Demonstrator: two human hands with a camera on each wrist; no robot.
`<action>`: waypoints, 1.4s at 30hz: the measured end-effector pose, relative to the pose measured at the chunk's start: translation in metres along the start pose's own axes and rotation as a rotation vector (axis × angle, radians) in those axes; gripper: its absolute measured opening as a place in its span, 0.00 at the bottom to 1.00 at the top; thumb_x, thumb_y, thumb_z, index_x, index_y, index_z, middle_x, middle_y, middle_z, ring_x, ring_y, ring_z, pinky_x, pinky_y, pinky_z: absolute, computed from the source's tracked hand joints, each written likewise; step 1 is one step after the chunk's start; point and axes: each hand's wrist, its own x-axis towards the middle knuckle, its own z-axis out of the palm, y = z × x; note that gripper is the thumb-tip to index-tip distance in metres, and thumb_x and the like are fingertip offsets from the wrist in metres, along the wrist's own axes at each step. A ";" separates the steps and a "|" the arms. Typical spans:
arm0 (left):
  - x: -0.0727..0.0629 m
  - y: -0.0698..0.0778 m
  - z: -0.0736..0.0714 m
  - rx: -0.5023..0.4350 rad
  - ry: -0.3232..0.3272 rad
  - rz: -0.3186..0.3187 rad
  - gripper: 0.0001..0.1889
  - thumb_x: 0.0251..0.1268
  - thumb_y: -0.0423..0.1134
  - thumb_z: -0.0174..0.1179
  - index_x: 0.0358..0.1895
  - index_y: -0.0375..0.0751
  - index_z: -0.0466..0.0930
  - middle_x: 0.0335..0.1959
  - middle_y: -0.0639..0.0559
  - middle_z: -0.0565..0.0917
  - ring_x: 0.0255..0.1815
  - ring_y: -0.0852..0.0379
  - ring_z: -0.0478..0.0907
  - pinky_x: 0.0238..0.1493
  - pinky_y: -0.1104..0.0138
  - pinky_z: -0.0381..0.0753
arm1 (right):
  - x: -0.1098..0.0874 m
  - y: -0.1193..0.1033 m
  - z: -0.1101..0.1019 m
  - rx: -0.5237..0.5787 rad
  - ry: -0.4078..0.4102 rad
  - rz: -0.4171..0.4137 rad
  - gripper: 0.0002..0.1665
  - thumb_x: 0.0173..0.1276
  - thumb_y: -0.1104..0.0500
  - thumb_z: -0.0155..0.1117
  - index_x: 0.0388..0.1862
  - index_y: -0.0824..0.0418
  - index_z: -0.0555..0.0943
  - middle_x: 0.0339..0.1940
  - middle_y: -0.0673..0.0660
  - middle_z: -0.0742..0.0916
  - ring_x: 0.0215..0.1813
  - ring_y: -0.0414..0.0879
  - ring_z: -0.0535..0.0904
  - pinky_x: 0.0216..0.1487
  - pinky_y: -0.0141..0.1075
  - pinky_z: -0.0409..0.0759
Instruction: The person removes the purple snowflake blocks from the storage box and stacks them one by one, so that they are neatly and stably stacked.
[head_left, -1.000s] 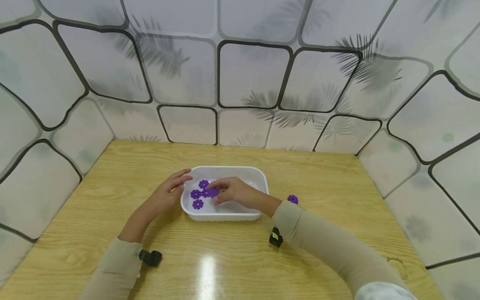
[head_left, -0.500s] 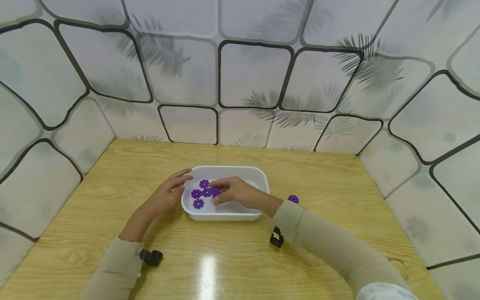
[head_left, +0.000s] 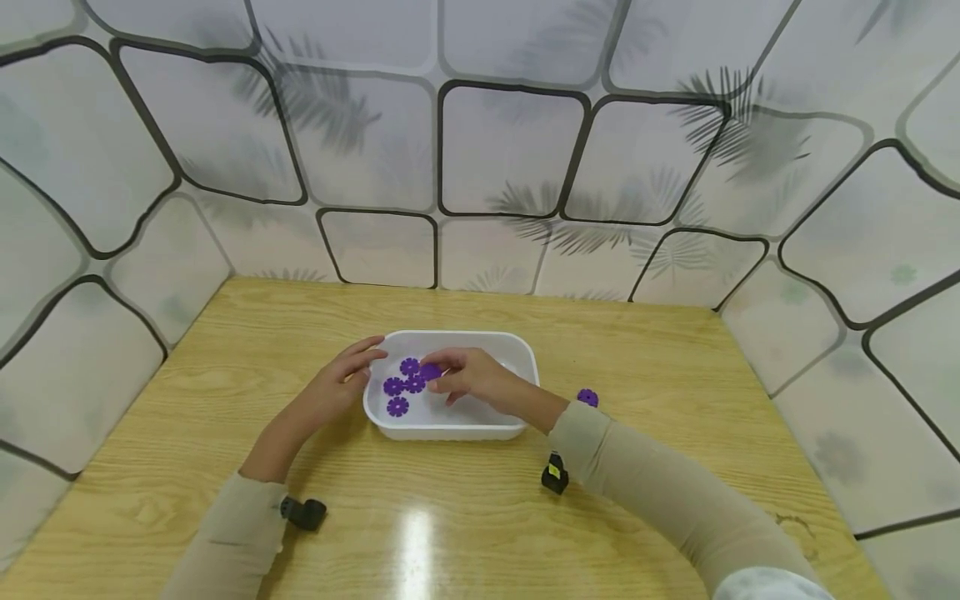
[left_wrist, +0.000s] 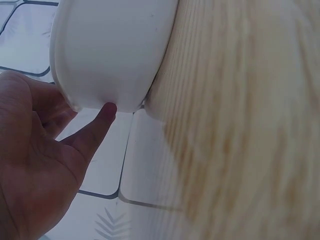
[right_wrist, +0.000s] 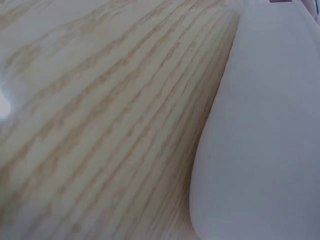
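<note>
In the head view, a white plastic tub (head_left: 450,433) stands on the table with several purple notched plastic discs (head_left: 397,407) at its left side. My left hand (head_left: 336,385) holds the tub's left end; in the left wrist view its thumb (left_wrist: 107,112) presses the outer wall, and the other fingers pass behind the rim. Over the tub's interior, my right hand (head_left: 476,381) pinches a purple notched disc (head_left: 431,372) between thumb and fingers. Its fingertips partly cover that disc. The right wrist view has only the tub's side wall (right_wrist: 260,130) and the tabletop, with no hand visible.
Another purple disc (head_left: 587,398) lies on the wooden table (head_left: 420,500) to the right of the tub, beside the right sleeve. A patterned wall (head_left: 510,150) encloses the back and sides. Black wrist cameras (head_left: 303,514) hang at both cuffs.
My right hand has lifted slightly and shifted a little to the right, with its disc moving toward the back of the tub. The left hand stays on the tub's left end.
</note>
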 end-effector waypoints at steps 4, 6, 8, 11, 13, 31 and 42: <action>0.000 0.000 0.001 -0.003 -0.003 0.003 0.20 0.78 0.29 0.42 0.68 0.33 0.73 0.80 0.41 0.58 0.81 0.35 0.50 0.78 0.38 0.51 | -0.003 -0.001 -0.004 -0.051 0.022 -0.033 0.30 0.66 0.63 0.71 0.67 0.62 0.78 0.53 0.60 0.85 0.44 0.45 0.82 0.42 0.39 0.88; 0.000 0.000 0.001 -0.001 -0.003 0.006 0.20 0.78 0.29 0.42 0.68 0.32 0.73 0.80 0.40 0.58 0.81 0.34 0.50 0.78 0.38 0.51 | -0.005 0.000 -0.007 -0.078 0.030 -0.049 0.29 0.66 0.63 0.71 0.66 0.63 0.78 0.55 0.62 0.85 0.43 0.45 0.82 0.42 0.39 0.88; 0.000 0.000 0.001 0.002 -0.001 0.007 0.20 0.78 0.29 0.42 0.68 0.32 0.73 0.80 0.40 0.58 0.81 0.34 0.50 0.78 0.38 0.51 | -0.006 0.000 -0.008 -0.114 0.038 -0.062 0.29 0.66 0.62 0.71 0.66 0.62 0.78 0.55 0.64 0.84 0.42 0.45 0.81 0.41 0.39 0.89; 0.000 -0.001 0.001 0.002 0.003 0.004 0.20 0.78 0.29 0.42 0.68 0.32 0.73 0.80 0.41 0.58 0.81 0.34 0.50 0.79 0.38 0.51 | -0.009 0.003 -0.012 -0.175 0.053 -0.082 0.29 0.66 0.60 0.72 0.65 0.61 0.79 0.53 0.63 0.84 0.40 0.47 0.82 0.40 0.39 0.89; 0.000 -0.001 0.002 0.000 0.003 0.004 0.20 0.78 0.29 0.42 0.67 0.32 0.73 0.80 0.41 0.58 0.81 0.34 0.49 0.79 0.38 0.51 | -0.011 0.004 -0.015 -0.212 0.065 -0.091 0.29 0.66 0.59 0.72 0.65 0.60 0.79 0.50 0.61 0.85 0.40 0.50 0.83 0.39 0.40 0.89; -0.002 0.004 -0.001 -0.020 -0.013 -0.020 0.21 0.79 0.30 0.41 0.69 0.33 0.72 0.81 0.42 0.56 0.82 0.35 0.48 0.78 0.37 0.50 | -0.042 0.000 -0.040 -0.354 0.123 -0.217 0.28 0.69 0.57 0.70 0.65 0.65 0.78 0.55 0.60 0.82 0.40 0.54 0.83 0.40 0.51 0.88; -0.001 0.002 0.000 -0.017 -0.007 -0.009 0.20 0.79 0.30 0.41 0.68 0.33 0.72 0.81 0.42 0.57 0.82 0.35 0.48 0.79 0.38 0.50 | -0.071 -0.001 -0.067 -0.429 0.226 -0.215 0.26 0.68 0.55 0.71 0.63 0.60 0.81 0.51 0.58 0.82 0.44 0.48 0.80 0.37 0.39 0.88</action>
